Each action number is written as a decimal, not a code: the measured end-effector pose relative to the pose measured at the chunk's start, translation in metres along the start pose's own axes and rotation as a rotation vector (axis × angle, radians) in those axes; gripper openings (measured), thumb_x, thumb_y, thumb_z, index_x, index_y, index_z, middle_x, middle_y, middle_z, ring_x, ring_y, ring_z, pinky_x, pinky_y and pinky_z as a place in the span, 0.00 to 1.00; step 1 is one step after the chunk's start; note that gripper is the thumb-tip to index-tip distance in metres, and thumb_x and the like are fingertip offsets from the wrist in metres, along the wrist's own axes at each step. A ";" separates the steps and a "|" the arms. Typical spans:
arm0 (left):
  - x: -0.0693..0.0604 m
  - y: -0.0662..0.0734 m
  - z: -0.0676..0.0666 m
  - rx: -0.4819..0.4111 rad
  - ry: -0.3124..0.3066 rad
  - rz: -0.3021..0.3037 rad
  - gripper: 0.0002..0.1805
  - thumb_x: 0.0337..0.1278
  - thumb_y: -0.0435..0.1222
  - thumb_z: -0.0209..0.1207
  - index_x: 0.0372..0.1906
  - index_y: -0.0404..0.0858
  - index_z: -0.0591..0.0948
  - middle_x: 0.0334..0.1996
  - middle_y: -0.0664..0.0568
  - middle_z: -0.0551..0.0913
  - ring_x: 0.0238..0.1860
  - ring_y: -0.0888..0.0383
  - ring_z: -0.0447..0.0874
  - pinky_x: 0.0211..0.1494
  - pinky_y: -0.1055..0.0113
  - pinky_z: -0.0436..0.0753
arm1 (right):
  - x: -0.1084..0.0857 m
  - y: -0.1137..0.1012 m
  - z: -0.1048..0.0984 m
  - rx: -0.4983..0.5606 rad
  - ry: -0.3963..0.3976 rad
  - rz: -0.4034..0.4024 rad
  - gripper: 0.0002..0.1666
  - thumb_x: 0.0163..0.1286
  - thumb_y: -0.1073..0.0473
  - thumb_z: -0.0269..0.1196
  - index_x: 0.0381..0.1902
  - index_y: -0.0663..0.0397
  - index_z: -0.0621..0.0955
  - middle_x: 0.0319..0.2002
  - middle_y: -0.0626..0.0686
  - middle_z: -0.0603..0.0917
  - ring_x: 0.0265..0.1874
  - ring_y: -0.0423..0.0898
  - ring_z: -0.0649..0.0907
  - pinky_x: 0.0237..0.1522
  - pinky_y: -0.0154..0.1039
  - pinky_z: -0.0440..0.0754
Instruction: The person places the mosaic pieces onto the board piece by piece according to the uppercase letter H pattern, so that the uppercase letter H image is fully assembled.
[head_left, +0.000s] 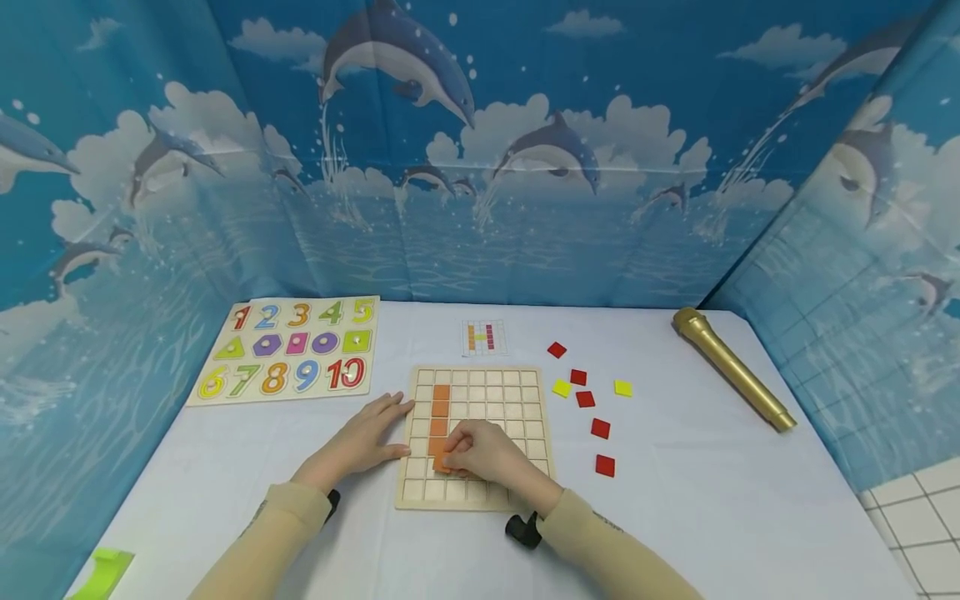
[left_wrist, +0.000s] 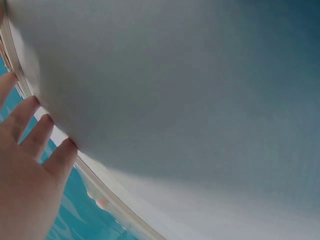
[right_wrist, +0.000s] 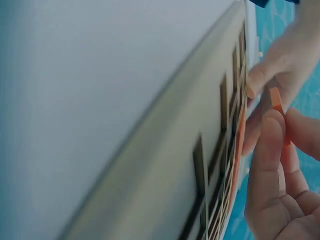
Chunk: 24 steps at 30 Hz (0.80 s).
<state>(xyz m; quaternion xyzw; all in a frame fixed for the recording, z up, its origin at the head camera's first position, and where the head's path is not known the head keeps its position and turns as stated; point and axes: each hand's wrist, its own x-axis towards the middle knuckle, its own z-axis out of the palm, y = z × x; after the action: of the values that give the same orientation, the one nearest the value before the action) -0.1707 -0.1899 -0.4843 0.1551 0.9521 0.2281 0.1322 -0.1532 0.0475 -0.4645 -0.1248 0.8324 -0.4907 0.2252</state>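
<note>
A wooden grid board (head_left: 495, 497) lies on the white table, with a column of orange tiles (head_left: 439, 408) in its second column from the left. My right hand (head_left: 491, 454) pinches an orange tile (head_left: 441, 463) between thumb and finger at the lower end of that column. In the right wrist view this tile (right_wrist: 276, 99) stands out between the fingertips, above the board (right_wrist: 150, 165). My left hand (head_left: 360, 440) rests against the board's left edge, fingers spread; the left wrist view shows its fingertips (left_wrist: 70, 146) touching the edge.
Several red tiles (head_left: 600, 428) and two yellow tiles (head_left: 622, 388) lie right of the board. Behind it is a small pattern card (head_left: 484, 338). A number puzzle (head_left: 285, 346) lies back left, a gold microphone (head_left: 731, 367) at right, and a green object (head_left: 105, 573) front left.
</note>
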 end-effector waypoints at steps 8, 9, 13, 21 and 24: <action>0.002 0.001 -0.001 0.018 0.002 0.018 0.41 0.58 0.48 0.66 0.74 0.43 0.65 0.76 0.43 0.59 0.77 0.39 0.52 0.77 0.41 0.60 | 0.003 -0.003 0.013 -0.223 0.010 -0.052 0.07 0.60 0.63 0.70 0.28 0.52 0.81 0.21 0.44 0.77 0.19 0.37 0.73 0.20 0.27 0.70; 0.002 0.001 -0.001 0.019 0.004 0.021 0.41 0.58 0.48 0.66 0.74 0.43 0.65 0.76 0.43 0.59 0.77 0.39 0.52 0.76 0.40 0.60 | 0.004 -0.004 0.013 -0.229 0.010 -0.057 0.07 0.60 0.63 0.70 0.28 0.52 0.80 0.20 0.44 0.77 0.19 0.37 0.73 0.20 0.27 0.69; 0.002 0.001 -0.002 0.019 0.007 0.023 0.41 0.58 0.48 0.67 0.74 0.43 0.65 0.76 0.43 0.59 0.77 0.39 0.52 0.76 0.40 0.60 | 0.006 -0.006 0.014 -0.235 0.022 -0.064 0.07 0.61 0.65 0.69 0.29 0.53 0.80 0.19 0.45 0.76 0.18 0.37 0.73 0.19 0.27 0.69; 0.001 0.001 -0.001 0.023 -0.002 0.009 0.41 0.57 0.48 0.67 0.74 0.43 0.65 0.76 0.42 0.59 0.77 0.39 0.52 0.76 0.40 0.61 | 0.007 -0.009 0.020 -0.309 0.051 -0.080 0.09 0.60 0.66 0.70 0.25 0.53 0.80 0.21 0.44 0.76 0.19 0.37 0.71 0.20 0.27 0.69; -0.001 0.001 -0.001 0.015 -0.003 0.006 0.41 0.57 0.47 0.67 0.74 0.43 0.66 0.76 0.42 0.60 0.77 0.39 0.52 0.76 0.40 0.60 | 0.005 -0.010 0.025 -0.380 0.075 -0.107 0.10 0.60 0.66 0.70 0.23 0.53 0.79 0.24 0.45 0.75 0.21 0.38 0.71 0.22 0.27 0.70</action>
<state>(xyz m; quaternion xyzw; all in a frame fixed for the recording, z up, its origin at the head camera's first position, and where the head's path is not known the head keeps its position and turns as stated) -0.1701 -0.1895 -0.4829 0.1595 0.9531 0.2211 0.1315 -0.1453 0.0218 -0.4673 -0.1905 0.9101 -0.3403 0.1400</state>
